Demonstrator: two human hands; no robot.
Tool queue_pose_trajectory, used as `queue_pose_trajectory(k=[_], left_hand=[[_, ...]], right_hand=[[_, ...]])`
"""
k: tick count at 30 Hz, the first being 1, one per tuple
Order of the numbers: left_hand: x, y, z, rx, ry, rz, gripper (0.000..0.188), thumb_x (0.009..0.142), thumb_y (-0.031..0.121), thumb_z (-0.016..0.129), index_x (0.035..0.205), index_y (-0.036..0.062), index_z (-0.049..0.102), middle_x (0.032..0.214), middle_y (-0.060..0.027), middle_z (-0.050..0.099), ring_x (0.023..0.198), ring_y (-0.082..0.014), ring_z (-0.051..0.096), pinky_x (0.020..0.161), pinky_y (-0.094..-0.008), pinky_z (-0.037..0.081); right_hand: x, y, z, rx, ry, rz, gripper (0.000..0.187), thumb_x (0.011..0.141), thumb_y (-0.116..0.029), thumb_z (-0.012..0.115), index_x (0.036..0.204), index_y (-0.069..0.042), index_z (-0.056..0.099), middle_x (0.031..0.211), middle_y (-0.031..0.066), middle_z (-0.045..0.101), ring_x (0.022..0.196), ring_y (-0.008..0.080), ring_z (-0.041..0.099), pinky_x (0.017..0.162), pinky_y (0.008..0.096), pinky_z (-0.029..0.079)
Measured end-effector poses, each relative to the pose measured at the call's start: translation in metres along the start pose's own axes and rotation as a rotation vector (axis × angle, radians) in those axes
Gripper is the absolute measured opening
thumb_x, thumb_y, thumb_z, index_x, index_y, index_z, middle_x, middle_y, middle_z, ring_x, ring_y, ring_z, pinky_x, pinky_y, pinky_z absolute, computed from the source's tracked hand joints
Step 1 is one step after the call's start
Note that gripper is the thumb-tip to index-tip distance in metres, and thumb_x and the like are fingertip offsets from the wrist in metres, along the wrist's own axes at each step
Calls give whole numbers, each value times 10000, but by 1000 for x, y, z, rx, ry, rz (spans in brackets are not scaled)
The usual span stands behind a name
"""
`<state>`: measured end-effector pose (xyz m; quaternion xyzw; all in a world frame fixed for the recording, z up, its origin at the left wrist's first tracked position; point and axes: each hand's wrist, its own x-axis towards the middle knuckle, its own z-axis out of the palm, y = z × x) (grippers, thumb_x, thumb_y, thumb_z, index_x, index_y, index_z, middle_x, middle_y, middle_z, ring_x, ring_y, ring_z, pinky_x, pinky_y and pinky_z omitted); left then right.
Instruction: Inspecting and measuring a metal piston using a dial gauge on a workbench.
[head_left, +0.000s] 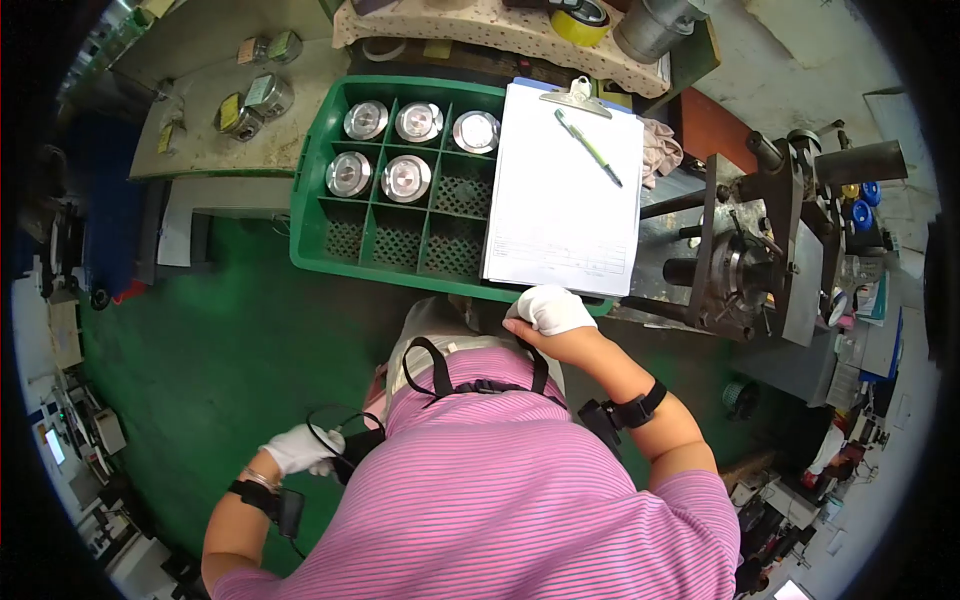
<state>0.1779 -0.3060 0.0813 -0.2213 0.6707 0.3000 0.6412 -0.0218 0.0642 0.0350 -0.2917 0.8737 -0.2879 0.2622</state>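
My right hand [551,311], in a white glove with a bare thumb, is curled closed by the lower edge of a clipboard [565,200]; anything inside it is hidden. White sheets and a green-and-black pen [590,150] lie on that board, which rests over the right part of a green divided crate [312,235]. Several round silver metal parts [419,122] sit one to a compartment in the crate. Down at my left side, my gloved left hand [300,450] has curled fingers beside a dark pouch [362,447] and a looped black cable [325,425]; what it grips cannot be made out.
A metal machine fixture [740,260] stands right of the clipboard. Jars [268,94] with yellow labels are on the worktop [190,135] at the far left. Yellow tape [580,25] and a metal pot [648,30] sit on the shelf behind. The floor [180,350] is green.
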Motion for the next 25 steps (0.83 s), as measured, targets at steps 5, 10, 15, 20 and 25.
queue_pose_trajectory(k=[5, 10, 15, 20, 25], left_hand=[[-30, -4, -73, 47, 456, -90, 512, 921, 339, 458, 622, -41, 628, 543, -157, 616, 465, -227, 602, 540, -337, 522], [-44, 38, -122, -300, 863, 324, 358, 924, 277, 509, 675, 23, 554, 510, -52, 541, 398, -117, 530, 400, -267, 406], [-81, 114, -120, -402, 767, 719, 209, 905, 188, 550, 798, 18, 610, 651, 17, 562, 498, -70, 570, 450, -220, 442], [-59, 179, -95, -571, 654, 1172, 178, 898, 104, 585, 741, 27, 553, 690, 53, 518, 606, -28, 494, 543, -215, 418], [-19, 224, -102, -309, 839, 1624, 133, 921, 66, 528, 792, 37, 505, 728, 18, 479, 664, -148, 396, 621, -273, 399]], right_hand=[[6, -11, 3, -20, 22, -124, 229, 849, -294, 655, 767, -81, 645, 771, 137, 625, 756, 365, 610, 659, 446, 494], [20, -19, -16, -51, 62, -243, 226, 848, -250, 670, 748, -50, 646, 708, 151, 606, 679, 362, 592, 600, 427, 469], [48, -56, -62, 152, 58, -139, 263, 915, -304, 615, 867, -53, 679, 689, 115, 610, 632, 270, 586, 611, 386, 468], [57, -77, -68, 801, 310, 76, 451, 1023, -429, 409, 1104, -44, 631, 863, 33, 630, 738, 104, 549, 648, 254, 445], [73, -63, -60, 1382, 535, -12, 470, 1003, -447, 467, 1186, -43, 621, 1031, 146, 658, 972, 157, 615, 879, 255, 468]])
